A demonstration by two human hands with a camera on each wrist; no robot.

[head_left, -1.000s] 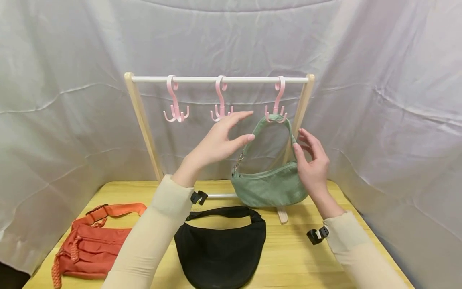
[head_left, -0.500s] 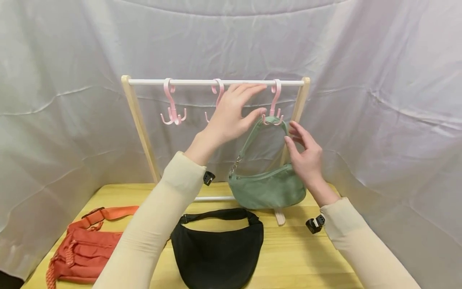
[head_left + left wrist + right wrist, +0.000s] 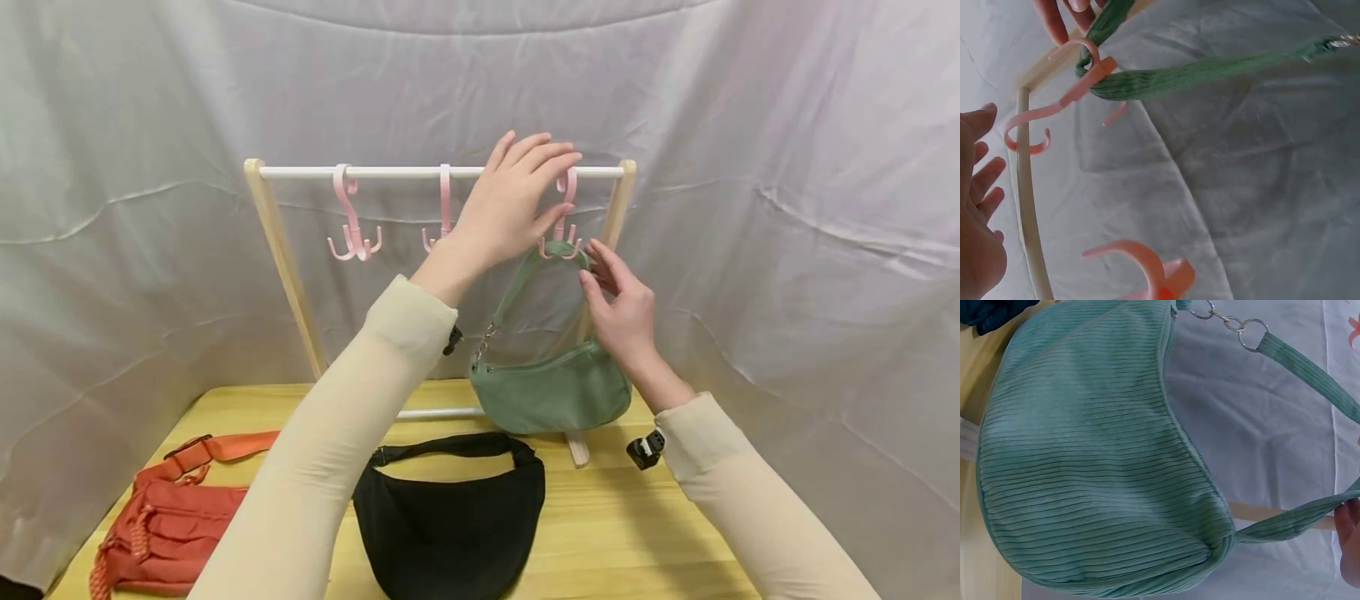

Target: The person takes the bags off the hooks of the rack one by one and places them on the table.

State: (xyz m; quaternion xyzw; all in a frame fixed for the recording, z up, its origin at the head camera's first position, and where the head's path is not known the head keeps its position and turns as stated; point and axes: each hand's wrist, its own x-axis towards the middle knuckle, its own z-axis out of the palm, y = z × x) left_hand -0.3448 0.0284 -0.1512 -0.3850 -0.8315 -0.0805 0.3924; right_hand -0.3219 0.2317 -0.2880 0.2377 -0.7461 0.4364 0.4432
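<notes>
A green corduroy shoulder bag (image 3: 551,396) hangs at the right end of the rack, its strap (image 3: 1172,78) looped over the prongs of a pink hook (image 3: 1079,90). My right hand (image 3: 621,312) pinches that strap on its right side, just below the hook; in the right wrist view, fingertips (image 3: 1346,525) meet the strap at the frame's edge. My left hand (image 3: 510,200) is raised by the rail with fingers spread and nothing in it. It overlaps the rail and part of the right hook in the head view. Metal rings (image 3: 1235,324) join the strap's other end to the bag.
Two more pink hooks, a left one (image 3: 350,217) and a middle one (image 3: 446,200), hang from the white rail (image 3: 397,172). On the wooden table (image 3: 600,533) lie a black bag (image 3: 453,533) in front and a red-orange bag (image 3: 187,517) at left. Grey cloth surrounds everything.
My left hand has risen rightward from beside the strap to the rail near the right hook, its fingers spreading. My right hand has slid up along the strap. The bag stays hanging.
</notes>
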